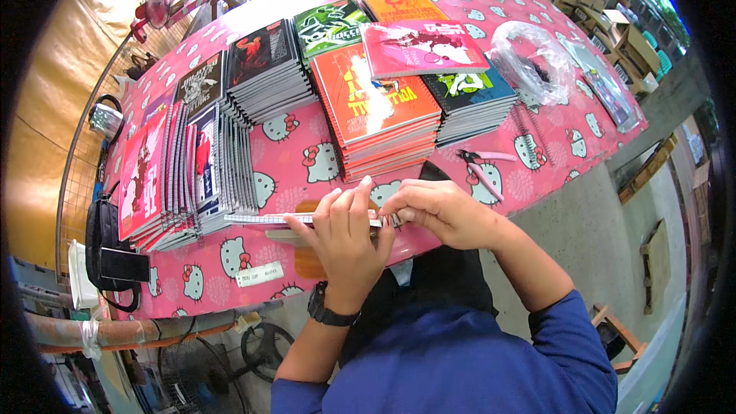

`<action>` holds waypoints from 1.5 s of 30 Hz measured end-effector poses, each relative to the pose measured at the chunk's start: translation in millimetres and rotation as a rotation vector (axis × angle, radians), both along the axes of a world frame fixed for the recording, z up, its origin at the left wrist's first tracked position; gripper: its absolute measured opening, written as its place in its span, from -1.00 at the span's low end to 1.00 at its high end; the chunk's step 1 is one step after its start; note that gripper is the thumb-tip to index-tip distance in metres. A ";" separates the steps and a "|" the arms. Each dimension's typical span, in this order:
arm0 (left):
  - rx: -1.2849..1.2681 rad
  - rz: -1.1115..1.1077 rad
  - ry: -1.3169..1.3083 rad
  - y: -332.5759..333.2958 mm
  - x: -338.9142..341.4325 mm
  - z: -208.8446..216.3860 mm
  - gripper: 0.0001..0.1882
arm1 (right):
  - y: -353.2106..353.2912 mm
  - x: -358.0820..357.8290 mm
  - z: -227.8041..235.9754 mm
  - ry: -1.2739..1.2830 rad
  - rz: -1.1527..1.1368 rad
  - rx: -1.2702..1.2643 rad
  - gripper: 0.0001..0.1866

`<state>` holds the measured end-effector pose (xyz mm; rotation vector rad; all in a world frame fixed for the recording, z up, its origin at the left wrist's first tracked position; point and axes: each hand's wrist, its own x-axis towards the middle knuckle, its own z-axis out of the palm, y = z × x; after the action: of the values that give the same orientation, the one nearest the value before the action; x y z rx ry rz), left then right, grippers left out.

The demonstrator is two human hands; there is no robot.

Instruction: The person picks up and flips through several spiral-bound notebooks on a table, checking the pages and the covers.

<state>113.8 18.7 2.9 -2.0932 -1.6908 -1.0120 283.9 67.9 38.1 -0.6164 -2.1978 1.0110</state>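
Observation:
A thin notebook (257, 219) stands edge-on at the table's near side, its white page edge facing up. My left hand (341, 230) grips it, fingers over the far face and thumb on the near side. At its right end my right hand (441, 211) is closed in a pinch, where small dark loops of spiral wire (395, 221) show; the fingertips partly hide them. Beneath lies a brown wooden board (310, 264). Pink-handled cutting pliers (486, 172) rest open just beyond my right hand.
Stacks of spiral notebooks cover the middle, including an orange-topped one (376, 100) and a pink one (143, 176). Loose wire coils (534, 134) and a clear plastic bag (530, 57) lie right. A phone (125, 265) and black pouch (103, 230) sit at the left edge.

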 end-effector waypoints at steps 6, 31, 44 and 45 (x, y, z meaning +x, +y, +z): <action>-0.129 -0.077 0.009 -3.0 -3.8 15.9 -0.45 | -3.7 0.4 10.3 -0.098 -0.001 0.022 -0.79; -0.092 -0.373 -0.164 -6.1 -28.4 30.0 -0.85 | -2.0 15.4 -0.1 -0.110 -0.211 -0.174 -0.70; -0.053 -0.401 -0.120 -3.7 -30.5 32.5 -0.86 | 4.1 41.0 -100.7 -0.610 -0.448 0.306 -0.22; -0.093 -0.372 -0.092 -2.7 -31.7 31.7 -0.84 | 4.9 42.3 -102.5 -0.600 -0.453 0.298 -0.22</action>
<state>82.1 16.0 34.5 -2.5214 -1.4413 -1.1663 326.2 72.8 -64.4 -1.3248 -2.4607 0.2669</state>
